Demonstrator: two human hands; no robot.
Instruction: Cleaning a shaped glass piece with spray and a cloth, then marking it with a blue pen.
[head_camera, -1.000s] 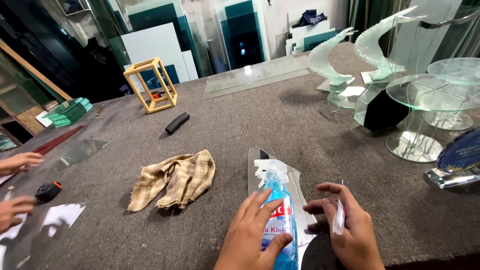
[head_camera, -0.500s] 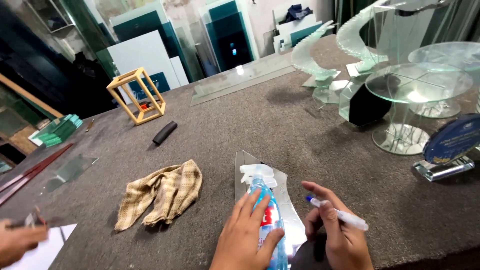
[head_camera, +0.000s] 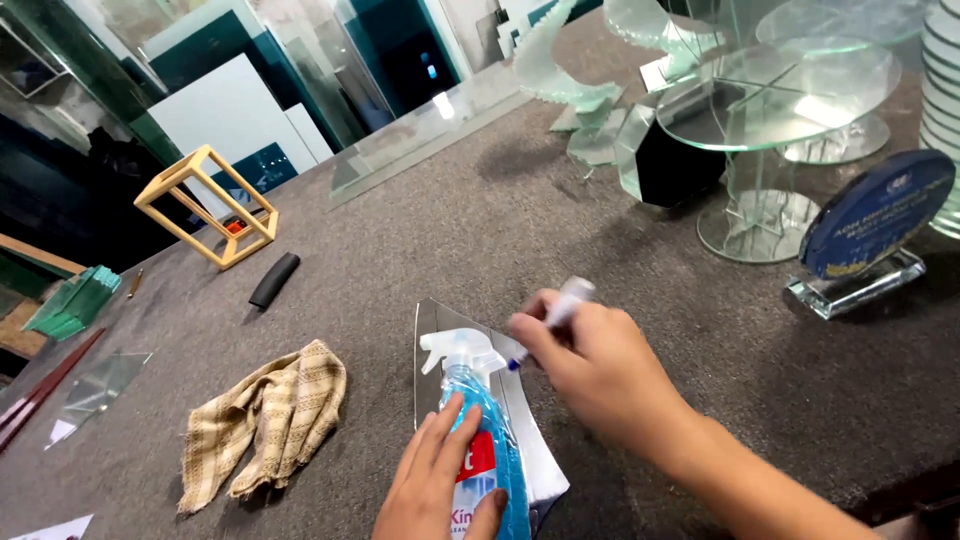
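A blue spray bottle (head_camera: 478, 432) with a white trigger head lies flat on a curved piece of glass (head_camera: 524, 415) on the grey felt table. My left hand (head_camera: 434, 482) presses down on the bottle's body. My right hand (head_camera: 600, 370) holds a white marker pen (head_camera: 554, 313) with its blue tip down at the glass, just right of the trigger head. A checked tan cloth (head_camera: 264, 421) lies crumpled to the left of the glass.
A wooden frame box (head_camera: 207, 205) and a black tube (head_camera: 274, 279) sit at the back left. A round glass stand (head_camera: 778, 105), a black glass block (head_camera: 672, 160) and a blue plaque (head_camera: 874, 215) stand at the right. A glass sheet (head_camera: 425, 132) lies at the far edge.
My right hand has swung the marker forward and left, so its tip now meets the glass beside the bottle's head. My view has shifted right; another person's hands at the left are out of sight.
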